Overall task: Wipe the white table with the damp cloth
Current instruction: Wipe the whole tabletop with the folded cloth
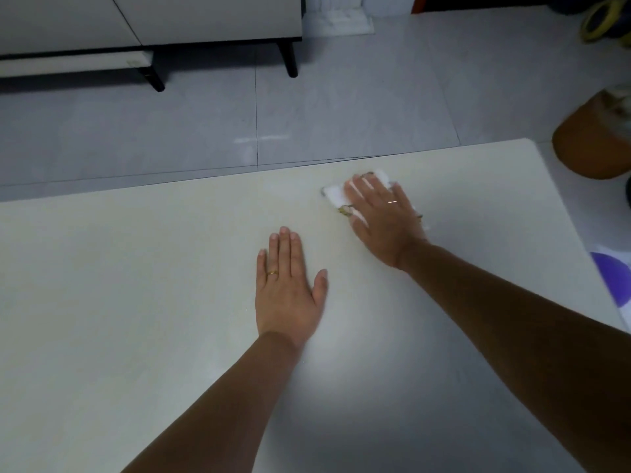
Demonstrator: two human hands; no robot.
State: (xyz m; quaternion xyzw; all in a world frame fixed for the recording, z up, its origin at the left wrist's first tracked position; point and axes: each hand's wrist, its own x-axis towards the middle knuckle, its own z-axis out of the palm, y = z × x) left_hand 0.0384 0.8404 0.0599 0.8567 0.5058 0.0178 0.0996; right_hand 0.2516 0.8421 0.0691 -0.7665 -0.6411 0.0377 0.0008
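Observation:
The white table (pixel 136 285) fills the lower part of the head view, its far edge running across the middle. A white damp cloth (pixel 334 194) with a small patterned edge lies near the far edge, right of centre. My right hand (pixel 382 216) presses flat on top of the cloth and covers most of it, so only its far and left parts show. My left hand (pixel 286 288) rests palm down on the bare tabletop, fingers together and thumb out, holding nothing, a little nearer and to the left of the cloth.
Beyond the table lies grey tiled floor (pixel 307 107). A white cabinet on black legs (pixel 153 25) stands at the back left. An orange-brown basket (pixel 594 138) sits by the table's far right corner, and a purple object (pixel 611 278) shows past the right edge.

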